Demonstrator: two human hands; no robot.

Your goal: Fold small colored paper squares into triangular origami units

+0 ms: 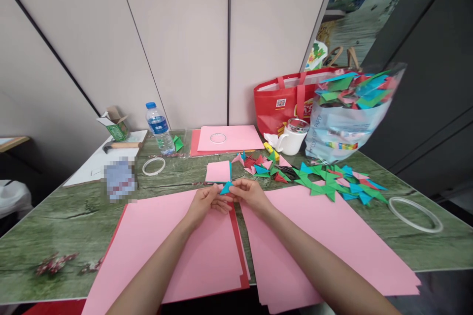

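Green table [74, 216]: left hand [205, 203] and right hand [251, 192] pinch a blue fold [226, 187], apparently half-creased, above pink sheets [177, 241]; a slipping grip could skew the crease.

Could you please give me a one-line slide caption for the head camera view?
Both hands, left hand and right hand, pinch a blue folded paper piece above pink sheets.

There is a single view, from a camera worn on the person's head. It looks forward and down across the table [74, 216], from the near edge toward the wall panels [177, 39] at the back. It sits close: both forearms enter from the bottom of the frame, and the left hand [205, 204] and right hand [250, 195] meet near the centre. The wide lens bends the table's edges and takes in the red bag [284, 103] at the far right.
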